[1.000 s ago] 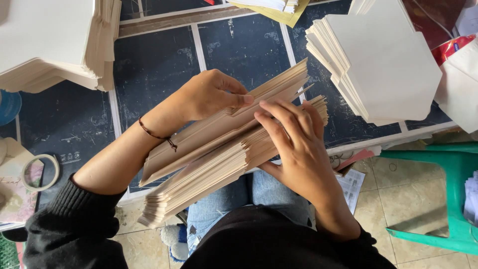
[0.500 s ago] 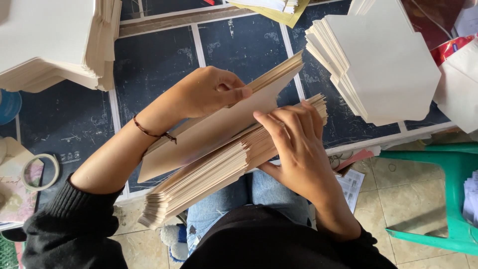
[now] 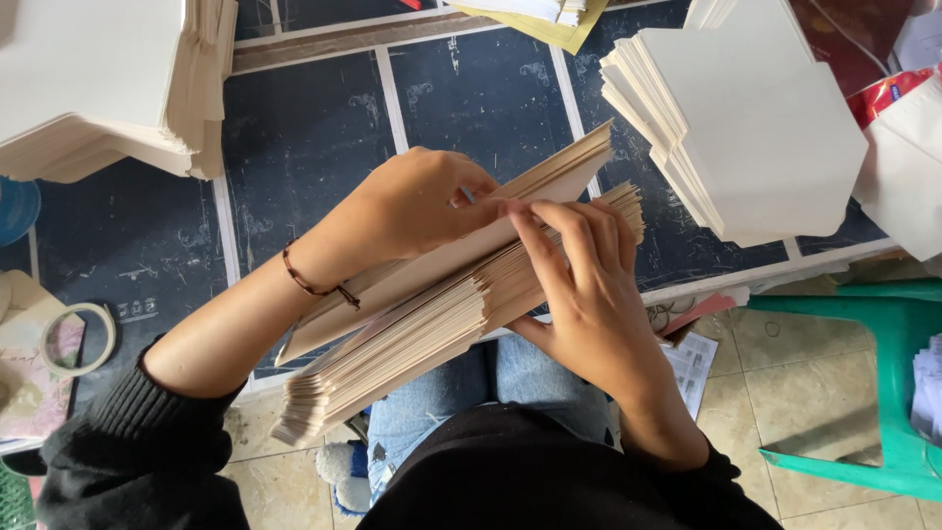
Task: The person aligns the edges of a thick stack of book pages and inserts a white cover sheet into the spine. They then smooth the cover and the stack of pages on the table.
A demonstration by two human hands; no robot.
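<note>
Both hands are clamped on one thick sheaf (image 3: pixel 432 324) of tan paper sheets held over the lap, the left hand (image 3: pixel 417 206) on its top edge, the right hand (image 3: pixel 579 275) meeting it, with two cream stacks (image 3: pixel 756 128) on the dark table (image 3: pixel 304 147) and one tape roll (image 3: pixel 78 339).

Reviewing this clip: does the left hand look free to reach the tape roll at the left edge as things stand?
Probably not right away: the left hand is gripping the paper stack with the right hand. The tape roll lies unobstructed.
</note>
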